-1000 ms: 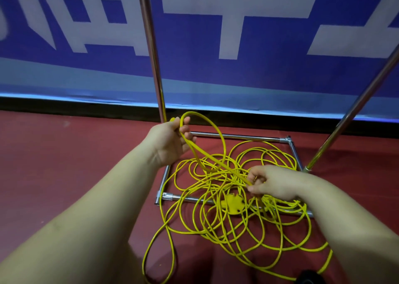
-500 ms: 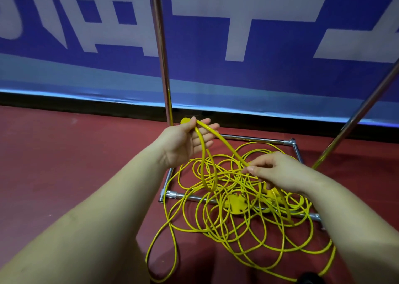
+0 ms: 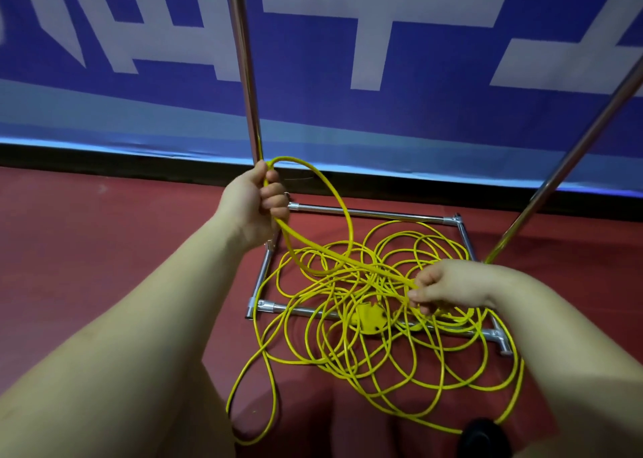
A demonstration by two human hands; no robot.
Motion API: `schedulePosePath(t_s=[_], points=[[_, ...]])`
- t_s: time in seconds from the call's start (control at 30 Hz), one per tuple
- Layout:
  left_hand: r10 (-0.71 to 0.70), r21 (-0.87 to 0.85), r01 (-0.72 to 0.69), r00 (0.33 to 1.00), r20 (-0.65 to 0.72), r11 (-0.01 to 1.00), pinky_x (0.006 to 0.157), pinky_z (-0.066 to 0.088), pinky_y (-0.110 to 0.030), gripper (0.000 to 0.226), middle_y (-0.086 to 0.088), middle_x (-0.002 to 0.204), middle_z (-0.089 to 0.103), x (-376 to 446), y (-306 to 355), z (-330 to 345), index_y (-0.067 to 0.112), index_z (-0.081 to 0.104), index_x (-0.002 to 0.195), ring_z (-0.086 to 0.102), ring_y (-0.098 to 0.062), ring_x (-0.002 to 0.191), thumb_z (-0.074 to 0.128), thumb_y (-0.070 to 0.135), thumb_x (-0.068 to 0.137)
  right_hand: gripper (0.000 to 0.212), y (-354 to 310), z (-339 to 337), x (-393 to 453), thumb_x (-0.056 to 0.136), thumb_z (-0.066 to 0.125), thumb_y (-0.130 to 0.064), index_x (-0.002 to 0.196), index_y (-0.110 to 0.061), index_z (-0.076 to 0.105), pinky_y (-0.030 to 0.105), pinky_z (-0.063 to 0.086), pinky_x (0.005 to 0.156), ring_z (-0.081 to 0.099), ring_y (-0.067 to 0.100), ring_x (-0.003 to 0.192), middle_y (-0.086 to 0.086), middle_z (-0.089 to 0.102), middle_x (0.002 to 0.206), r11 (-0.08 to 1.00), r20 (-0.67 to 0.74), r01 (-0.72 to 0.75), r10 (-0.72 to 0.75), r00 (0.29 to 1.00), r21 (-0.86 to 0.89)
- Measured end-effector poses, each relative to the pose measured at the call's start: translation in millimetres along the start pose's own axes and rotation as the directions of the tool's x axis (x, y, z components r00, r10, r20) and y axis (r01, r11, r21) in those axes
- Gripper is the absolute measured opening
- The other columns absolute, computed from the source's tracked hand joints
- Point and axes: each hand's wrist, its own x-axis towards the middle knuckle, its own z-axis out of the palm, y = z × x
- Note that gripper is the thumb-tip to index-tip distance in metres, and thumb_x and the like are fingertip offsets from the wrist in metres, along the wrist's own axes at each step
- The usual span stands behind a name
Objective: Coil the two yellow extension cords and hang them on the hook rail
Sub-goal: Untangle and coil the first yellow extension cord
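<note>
While left hand (image 3: 255, 203) grips one loop at centre frame and right hand (image 3: 449, 288) pinches a strand, both closed on cord (image 3: 348, 322), heaped lower right over rack base (image 3: 368, 213). Risk: snagging on base tubes, knotting if pulled hard.

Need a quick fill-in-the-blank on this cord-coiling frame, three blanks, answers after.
1. The left hand grips a loop of ____ cord.
2. A taut stretch of cord runs from the left hand down to the ____ hand.
3. The tangled cord pile lies over the metal frame on the ____ floor.

Answers: yellow; right; red
</note>
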Motion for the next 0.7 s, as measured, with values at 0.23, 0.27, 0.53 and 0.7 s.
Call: schedulePosePath(t_s=[0.23, 0.27, 0.53, 0.7], points=[[0.068, 0.531, -0.147, 0.984, 0.166, 0.835, 0.045, 0.037, -0.018, 0.031, 0.005, 0.047, 0.051, -11.5, -21.7, 15.0, 0.013, 0.049, 0.077, 0.043, -0.006, 0.039, 0.034, 0.024, 0.102, 0.018, -13.3, -17.5, -6.0, 0.096, 0.048, -0.017, 0.083, -0.008, 0.058, 0.029, 0.055, 0.044, 0.066, 0.015, 0.059, 0.004, 0.058, 0.070, 0.627, -0.129, 0.000, 0.160, 0.979, 0.779], [0.042, 0.579, -0.149, 0.980, 0.194, 0.802, 0.049, 0.044, -0.019, 0.031, 0.002, 0.053, 0.061, -13.8, -25.3, 16.3, 0.011, 0.052, 0.079, 0.052, -0.007, 0.043, 0.035, 0.022, 0.102, 0.020, -17.6, -19.8, -6.8, 0.097, 0.045, -0.013, 0.084, -0.004, 0.058, 0.032, 0.056, 0.045, 0.068, 0.018, 0.057, 0.005, 0.059, 0.066, 0.444, -0.106, 0.028, 0.151, 0.983, 0.896], [-0.107, 0.703, -0.112, 0.960, 0.260, 0.702, 0.072, 0.055, -0.023, 0.026, 0.003, 0.073, 0.072, -18.2, -73.9, 28.0, 0.010, 0.062, 0.087, 0.068, -0.007, 0.067, 0.041, 0.013, 0.100, 0.021, -44.1, -16.6, -1.7, 0.098, 0.035, 0.002, 0.083, 0.006, 0.050, 0.043, 0.042, 0.098, 0.061, 0.030, 0.092, 0.015, 0.056, 0.083, -0.336, -0.181, 0.239, 0.196, 0.964, 0.911], [-0.178, 0.708, -0.069, 0.946, 0.270, 0.703, 0.070, 0.052, -0.021, 0.024, 0.001, 0.079, 0.068, -22.7, -113.6, 42.9, 0.011, 0.063, 0.088, 0.065, -0.004, 0.065, 0.042, 0.012, 0.099, 0.026, -42.4, -14.9, 12.6, 0.101, 0.032, -0.004, 0.078, 0.002, 0.045, 0.039, 0.033, 0.106, 0.048, 0.020, 0.126, 0.007, 0.047, 0.080, -0.402, -0.176, 0.321, 0.357, 0.917, 0.858]])
